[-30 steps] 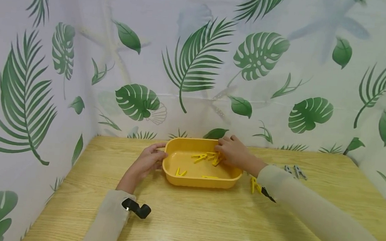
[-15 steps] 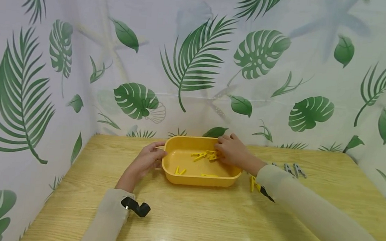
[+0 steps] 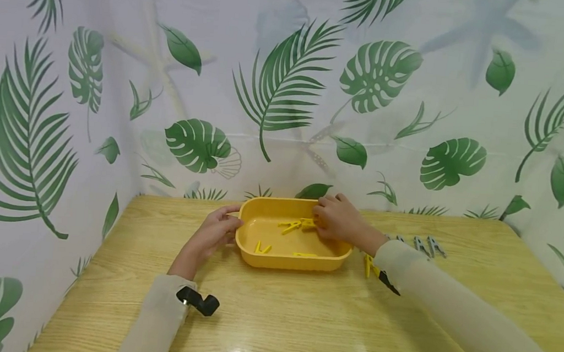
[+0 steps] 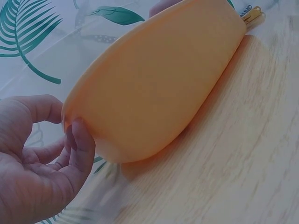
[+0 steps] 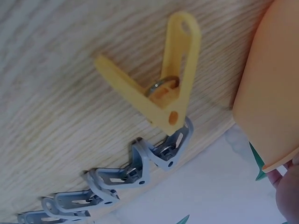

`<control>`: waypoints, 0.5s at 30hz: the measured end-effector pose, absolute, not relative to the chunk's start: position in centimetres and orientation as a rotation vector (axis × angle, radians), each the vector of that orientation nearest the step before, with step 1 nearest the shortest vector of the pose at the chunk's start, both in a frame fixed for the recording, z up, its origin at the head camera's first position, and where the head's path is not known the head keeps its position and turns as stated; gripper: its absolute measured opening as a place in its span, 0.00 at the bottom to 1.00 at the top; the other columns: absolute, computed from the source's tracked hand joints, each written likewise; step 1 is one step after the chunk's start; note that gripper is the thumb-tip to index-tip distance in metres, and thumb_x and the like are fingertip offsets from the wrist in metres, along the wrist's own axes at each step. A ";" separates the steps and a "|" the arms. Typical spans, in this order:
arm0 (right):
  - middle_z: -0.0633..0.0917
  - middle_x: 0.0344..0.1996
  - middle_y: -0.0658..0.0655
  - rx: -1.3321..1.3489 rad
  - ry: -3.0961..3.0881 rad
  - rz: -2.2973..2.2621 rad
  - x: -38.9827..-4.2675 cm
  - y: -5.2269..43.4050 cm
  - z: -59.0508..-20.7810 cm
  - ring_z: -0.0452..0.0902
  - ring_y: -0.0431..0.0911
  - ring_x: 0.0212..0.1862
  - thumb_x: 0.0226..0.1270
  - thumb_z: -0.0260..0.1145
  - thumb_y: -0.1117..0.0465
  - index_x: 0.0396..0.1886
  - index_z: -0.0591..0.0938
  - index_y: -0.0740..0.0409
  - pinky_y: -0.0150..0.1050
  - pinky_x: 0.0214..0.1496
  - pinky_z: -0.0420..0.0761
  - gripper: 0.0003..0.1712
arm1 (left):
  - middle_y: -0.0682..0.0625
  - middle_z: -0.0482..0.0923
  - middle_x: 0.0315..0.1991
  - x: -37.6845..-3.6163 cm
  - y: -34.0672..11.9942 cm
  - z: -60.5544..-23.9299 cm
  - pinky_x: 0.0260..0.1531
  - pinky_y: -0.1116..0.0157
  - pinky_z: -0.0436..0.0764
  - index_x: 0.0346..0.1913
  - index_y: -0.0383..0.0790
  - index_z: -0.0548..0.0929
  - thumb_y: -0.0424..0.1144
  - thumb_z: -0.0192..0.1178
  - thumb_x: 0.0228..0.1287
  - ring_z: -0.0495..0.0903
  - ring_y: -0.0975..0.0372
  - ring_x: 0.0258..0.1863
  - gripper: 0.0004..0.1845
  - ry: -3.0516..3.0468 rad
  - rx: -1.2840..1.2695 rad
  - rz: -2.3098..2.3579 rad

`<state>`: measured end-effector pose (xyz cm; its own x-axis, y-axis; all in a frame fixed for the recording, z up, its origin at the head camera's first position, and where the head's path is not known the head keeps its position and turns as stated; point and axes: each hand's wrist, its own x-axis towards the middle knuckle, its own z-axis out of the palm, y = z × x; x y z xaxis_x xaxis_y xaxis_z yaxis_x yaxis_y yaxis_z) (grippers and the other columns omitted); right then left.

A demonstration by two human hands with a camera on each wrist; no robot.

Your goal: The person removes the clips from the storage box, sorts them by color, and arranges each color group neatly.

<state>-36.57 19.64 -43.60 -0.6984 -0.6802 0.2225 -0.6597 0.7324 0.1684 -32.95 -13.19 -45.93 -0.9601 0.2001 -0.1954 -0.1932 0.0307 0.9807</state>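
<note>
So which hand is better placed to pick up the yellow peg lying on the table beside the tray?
Probably the right hand: the yellow peg lies on its side of the yellow tray, under that forearm. The left hand holds the tray's far end.

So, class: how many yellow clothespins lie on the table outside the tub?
1: a yellow clothespin beside the tub, right of it. The right sleeve may hide others.

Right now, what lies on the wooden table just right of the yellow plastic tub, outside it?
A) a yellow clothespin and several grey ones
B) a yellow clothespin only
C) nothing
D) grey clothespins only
A: in the right wrist view a yellow plastic clothespin lies on the wooden table by the yellow plastic tub, with a row of grey clothespins beyond it.
</note>
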 end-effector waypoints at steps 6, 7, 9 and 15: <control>0.79 0.32 0.55 1.081 -2.530 -0.027 -36.7 20.0 -43.6 0.74 0.51 0.38 0.57 0.72 0.58 0.37 0.82 0.57 0.48 0.45 0.74 0.11 | 0.37 0.76 0.55 -32.9 -13.2 -45.8 0.37 0.68 0.84 0.74 0.37 0.66 0.32 0.56 0.72 0.81 0.60 0.39 0.29 2.033 0.014 2.014; 0.79 0.32 0.55 1.086 -2.500 -0.020 -36.8 20.0 -43.6 0.74 0.52 0.38 0.57 0.71 0.59 0.37 0.81 0.58 0.48 0.46 0.75 0.11 | 0.38 0.76 0.55 -32.9 -13.1 -45.8 0.37 0.68 0.84 0.74 0.37 0.66 0.32 0.56 0.72 0.81 0.60 0.39 0.29 2.035 0.013 2.016; 0.79 0.33 0.56 1.100 -2.436 -0.015 -36.8 20.2 -43.7 0.73 0.52 0.38 0.57 0.71 0.60 0.38 0.81 0.59 0.49 0.45 0.74 0.11 | 0.39 0.76 0.54 -32.8 -13.1 -45.8 0.36 0.67 0.84 0.74 0.37 0.67 0.32 0.56 0.72 0.81 0.60 0.38 0.29 2.037 0.007 2.022; 0.79 0.34 0.58 1.152 -2.273 -0.014 -36.2 20.4 -43.1 0.74 0.53 0.38 0.55 0.74 0.62 0.38 0.81 0.60 0.50 0.46 0.76 0.12 | 0.39 0.76 0.53 -32.7 -13.0 -45.9 0.36 0.67 0.84 0.73 0.36 0.68 0.32 0.57 0.71 0.80 0.60 0.38 0.28 2.051 0.006 2.015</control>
